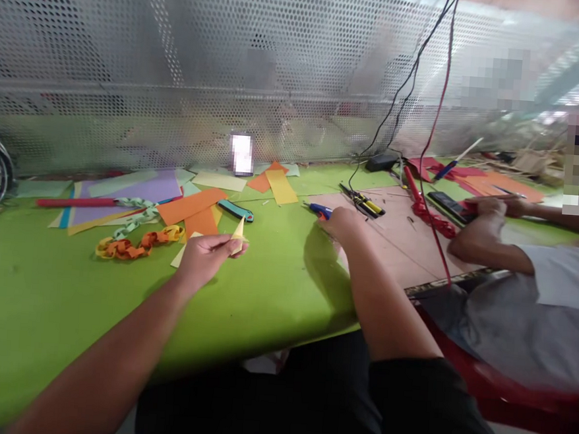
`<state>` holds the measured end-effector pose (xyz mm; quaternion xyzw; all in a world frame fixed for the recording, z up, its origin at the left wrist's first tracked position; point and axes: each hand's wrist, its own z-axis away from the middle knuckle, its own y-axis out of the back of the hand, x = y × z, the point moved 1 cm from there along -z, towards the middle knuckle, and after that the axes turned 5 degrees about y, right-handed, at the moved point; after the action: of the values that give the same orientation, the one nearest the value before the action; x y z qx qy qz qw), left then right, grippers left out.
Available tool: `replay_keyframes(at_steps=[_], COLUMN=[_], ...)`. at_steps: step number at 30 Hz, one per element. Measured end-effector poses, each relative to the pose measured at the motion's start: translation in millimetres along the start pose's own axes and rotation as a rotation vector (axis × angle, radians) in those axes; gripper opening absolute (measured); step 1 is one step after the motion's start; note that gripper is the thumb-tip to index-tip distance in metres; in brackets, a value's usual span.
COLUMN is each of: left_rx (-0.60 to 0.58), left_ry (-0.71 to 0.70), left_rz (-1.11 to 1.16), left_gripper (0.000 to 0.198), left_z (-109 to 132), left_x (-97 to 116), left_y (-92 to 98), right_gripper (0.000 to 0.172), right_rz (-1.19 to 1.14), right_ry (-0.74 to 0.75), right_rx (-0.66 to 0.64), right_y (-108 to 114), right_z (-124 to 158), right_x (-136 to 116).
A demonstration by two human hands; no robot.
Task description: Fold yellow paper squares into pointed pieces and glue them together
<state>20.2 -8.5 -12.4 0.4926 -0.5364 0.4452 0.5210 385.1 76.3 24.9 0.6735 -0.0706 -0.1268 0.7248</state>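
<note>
Pinched in the fingers of my left hand [207, 254] is a small folded piece of pale yellow paper [238, 236], its pointed end upward. My right hand [341, 224] is closed round a blue hot glue gun [320, 210] with an orange part, its tip toward the left; most of its handle is hidden by the hand. Just beyond my left hand lies a teal utility knife [235, 210]. To its left are orange paper strips [191, 207] and a paper chain [139, 241] of orange, yellow and pale green links.
A perforated metal screen [181, 70] stands behind the green table [244, 300]. Pliers [367, 202] lie on a pinkish board [396, 244]. A red cable [434, 134] hangs down at the right, near a seated person's arm [486, 234]. A bright phone screen [241, 154] leans at the back.
</note>
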Motion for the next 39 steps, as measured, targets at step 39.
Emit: replay_keyframes(at_steps=[39], left_rx=[0.119], left_ry=[0.026], left_rz=[0.068], left_gripper=[0.026], left_z=[14], left_x=[22], left_y=[-0.7], right_gripper=[0.038], right_rz=[-1.335], right_ry=[0.971], right_rx=[-0.074], right_y=[-30], right_z=[84], right_x=[-91])
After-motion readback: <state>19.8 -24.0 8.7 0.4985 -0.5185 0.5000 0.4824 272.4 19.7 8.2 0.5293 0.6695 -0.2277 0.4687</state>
